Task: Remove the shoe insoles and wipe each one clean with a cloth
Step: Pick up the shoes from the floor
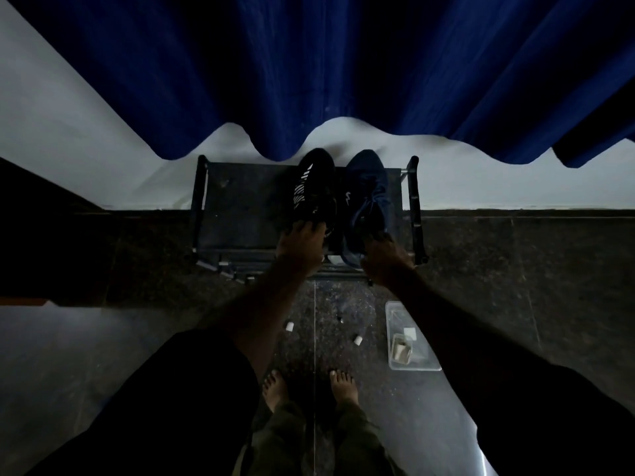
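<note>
Shoes stand side by side on the top shelf of a small dark shoe rack (201, 214) set against the wall, toes pointing away from the person: a black shoe (314, 187) with white stripes on its side, and just to its right a navy shoe (366, 201) with laces. No insole can be made out in the dim light; both shoe openings are hidden by the hands.

The left hand (302, 243) rests on the heel end of the black shoe, its fingers (309, 228) curled over the collar and gripping it. The right hand (386, 257) is at the heel of the navy shoe, fingers bent round the back edge and holding it.

On the dark stone floor (515, 269) near the person's right foot (343, 386) lies a clear plastic container (429, 365), rectangular and shallow. Inside it sits a smaller clear tub holding something pale, and a small white square piece beside that; what these are cannot be told. Two small white cylinders (289, 326) lie loose on the floor between the rack and the bare feet, well apart from each other.

A blue curtain (309, 70) hangs above the rack, its wavy hem just over the shoe toes.
</note>
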Demonstrator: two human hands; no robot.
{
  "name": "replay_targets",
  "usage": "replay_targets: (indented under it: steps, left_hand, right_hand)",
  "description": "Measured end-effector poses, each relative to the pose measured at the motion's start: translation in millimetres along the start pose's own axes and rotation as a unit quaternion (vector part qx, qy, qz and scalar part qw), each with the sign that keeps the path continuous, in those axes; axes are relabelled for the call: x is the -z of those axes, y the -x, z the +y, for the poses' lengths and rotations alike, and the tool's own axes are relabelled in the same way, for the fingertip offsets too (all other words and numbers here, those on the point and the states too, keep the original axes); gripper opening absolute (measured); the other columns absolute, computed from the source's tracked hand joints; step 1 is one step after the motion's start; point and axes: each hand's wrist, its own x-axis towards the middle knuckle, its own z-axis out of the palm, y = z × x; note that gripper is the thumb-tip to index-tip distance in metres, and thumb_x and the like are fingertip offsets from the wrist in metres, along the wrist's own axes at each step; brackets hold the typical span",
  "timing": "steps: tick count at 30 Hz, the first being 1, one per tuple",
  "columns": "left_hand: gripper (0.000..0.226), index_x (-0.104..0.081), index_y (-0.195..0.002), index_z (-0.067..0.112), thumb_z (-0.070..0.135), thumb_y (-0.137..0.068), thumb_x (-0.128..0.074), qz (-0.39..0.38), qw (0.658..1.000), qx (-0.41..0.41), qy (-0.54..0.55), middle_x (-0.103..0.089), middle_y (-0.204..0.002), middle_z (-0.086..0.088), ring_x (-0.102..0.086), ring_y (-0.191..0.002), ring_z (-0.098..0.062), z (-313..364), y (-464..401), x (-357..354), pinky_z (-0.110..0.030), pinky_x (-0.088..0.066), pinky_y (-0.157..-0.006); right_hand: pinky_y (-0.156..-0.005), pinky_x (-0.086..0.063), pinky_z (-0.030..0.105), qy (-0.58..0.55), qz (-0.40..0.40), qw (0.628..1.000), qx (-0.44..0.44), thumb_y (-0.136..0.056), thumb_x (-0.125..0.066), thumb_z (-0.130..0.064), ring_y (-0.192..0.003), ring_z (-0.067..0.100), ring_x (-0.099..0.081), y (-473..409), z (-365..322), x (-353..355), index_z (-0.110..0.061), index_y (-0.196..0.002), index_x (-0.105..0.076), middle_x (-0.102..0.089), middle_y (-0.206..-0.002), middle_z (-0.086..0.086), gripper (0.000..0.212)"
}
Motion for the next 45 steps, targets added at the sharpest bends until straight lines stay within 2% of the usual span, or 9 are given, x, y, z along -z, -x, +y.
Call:
replay_targets:
  steps: [8, 15, 21, 26, 32, 34, 37, 42, 45]
  left_hand:
    - [0.043, -0.041, -0.135, 0.012, 0.025, -0.096, -0.05, 0.018, 0.998, -0.01, -0.066, -0.049, -0.136, -0.009, -0.037, -0.131, -0.03, -2, -19, -14, -0.04, -0.042, -0.097]
    - [0.044, -0.044, -0.13, 0.015, 0.026, -0.091, -0.061, 0.059, 0.998, 0.016, -0.024, -0.049, -0.13, -0.006, -0.045, -0.123, -0.026, -3, 0, -4, -0.038, -0.05, -0.084]
    - [0.042, -0.045, -0.129, 0.012, 0.028, -0.091, -0.056, 0.081, 0.995, 0.041, 0.029, -0.048, -0.131, -0.008, -0.042, -0.125, -0.027, -5, 62, 26, -0.04, -0.046, -0.094]
    - [0.046, -0.041, -0.133, 0.009, 0.019, -0.091, -0.055, 0.086, 0.99, 0.104, 0.048, -0.045, -0.134, -0.011, -0.04, -0.127, -0.029, -15, 128, 52, -0.041, -0.043, -0.092]
    - [0.034, -0.047, -0.124, 0.008, 0.014, -0.091, -0.053, 0.143, 0.963, 0.195, 0.117, -0.048, -0.126, -0.013, -0.043, -0.121, -0.031, -47, 202, 55, -0.047, -0.045, -0.085]
    - [0.033, -0.047, -0.124, 0.009, 0.014, -0.092, -0.053, 0.158, 0.953, 0.227, 0.126, -0.048, -0.125, -0.012, -0.042, -0.122, -0.03, -59, 226, 50, -0.047, -0.047, -0.083]
    - [0.037, -0.047, -0.124, 0.009, 0.021, -0.09, -0.057, 0.167, 0.933, 0.285, 0.145, -0.048, -0.126, -0.011, -0.042, -0.122, -0.029, -76, 266, 40, -0.047, -0.047, -0.083]
    - [0.042, -0.047, -0.123, 0.009, 0.02, -0.086, -0.063, 0.158, 0.905, 0.359, 0.166, -0.048, -0.126, -0.012, -0.044, -0.12, -0.029, -114, 323, 9, -0.045, -0.047, -0.086]
    - [0.038, -0.047, -0.121, 0.008, 0.017, -0.087, -0.062, 0.151, 0.889, 0.39, 0.185, -0.049, -0.123, -0.012, -0.045, -0.116, -0.029, -138, 349, -19, -0.044, -0.048, -0.082]
  right_hand:
    - [-0.09, -0.048, 0.039, 0.066, 0.028, 0.997, -0.006, -0.092, -0.044, 0.006, -0.127, 0.033, -0.046, -17, 4, -20, -0.012, -0.142, -0.041, -0.045, -0.138, 0.016, 0.053]
    - [-0.094, -0.046, 0.04, 0.06, 0.064, 0.996, 0.032, -0.091, -0.041, 0.009, -0.129, 0.034, -0.043, -6, 4, -5, -0.011, -0.143, -0.039, -0.044, -0.14, 0.019, 0.056]
    - [-0.091, -0.046, 0.041, 0.052, 0.078, 0.993, 0.07, -0.088, -0.045, 0.008, -0.117, 0.038, -0.052, 31, -24, 24, -0.009, -0.137, -0.047, -0.055, -0.128, 0.022, 0.052]
    - [-0.087, -0.048, 0.037, 0.051, 0.047, 0.992, 0.107, -0.093, -0.047, 0.0, -0.111, 0.036, -0.057, 62, -60, 44, -0.006, -0.125, -0.054, -0.058, -0.122, 0.021, 0.034]
    - [-0.095, -0.045, 0.04, 0.055, 0.03, 0.978, 0.198, -0.095, -0.047, -0.005, -0.117, 0.039, -0.053, 88, -112, 47, -0.004, -0.127, -0.052, -0.054, -0.127, 0.023, 0.032]
    - [-0.096, -0.044, 0.039, 0.023, 0.017, 0.972, 0.233, -0.098, -0.043, -0.008, -0.113, 0.036, -0.053, 91, -130, 40, -0.002, -0.116, -0.056, -0.055, -0.121, 0.021, 0.023]
    - [-0.085, -0.045, 0.036, -0.001, -0.001, 0.96, 0.281, -0.094, -0.047, -0.008, -0.101, 0.031, -0.056, 92, -170, 24, 0.0, -0.095, -0.057, -0.058, -0.106, 0.015, 0.014]
    - [-0.074, -0.045, 0.034, 0.073, -0.035, 0.922, 0.379, -0.09, -0.052, -0.006, -0.09, 0.03, -0.06, 106, -246, -7, -0.001, -0.092, -0.062, -0.061, -0.094, 0.015, 0.011]
    - [-0.083, -0.047, 0.039, 0.131, -0.073, 0.905, 0.397, -0.092, -0.051, -0.008, -0.098, 0.033, -0.059, 109, -286, -41, -0.002, -0.099, -0.064, -0.062, -0.103, 0.016, 0.015]
